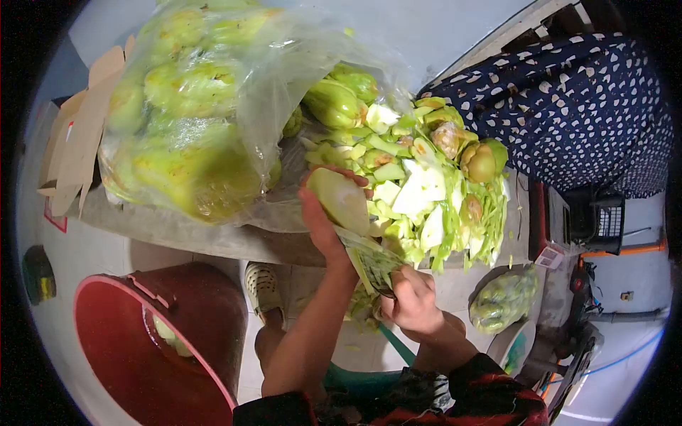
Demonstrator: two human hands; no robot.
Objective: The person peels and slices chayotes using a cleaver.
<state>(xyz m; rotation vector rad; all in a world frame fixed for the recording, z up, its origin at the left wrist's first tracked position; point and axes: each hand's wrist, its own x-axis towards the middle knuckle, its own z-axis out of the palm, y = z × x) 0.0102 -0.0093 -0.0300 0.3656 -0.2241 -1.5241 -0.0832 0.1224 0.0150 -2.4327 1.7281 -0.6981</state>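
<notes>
A pale, peeled chayote (337, 201) rests in my left hand (323, 220), whose fingers wrap round it from behind. My right hand (414, 302) is closed round the handle end of a knife or peeler (373, 259), its wide blade smeared with green and lying against the lower end of the chayote. Just beyond my hands, a heap of green peels and white pieces (426, 199) covers the bench. Unpeeled chayotes (334, 103) spill out of a large clear plastic bag (192, 106) at the upper left.
A red bucket (234, 334) with a pale piece inside stands lower left. A cardboard box (82, 131) lies at the far left. Dark patterned cloth (568, 106) hangs at upper right. Another bag of chayotes (504, 299) sits on the floor beside a white bucket (522, 344).
</notes>
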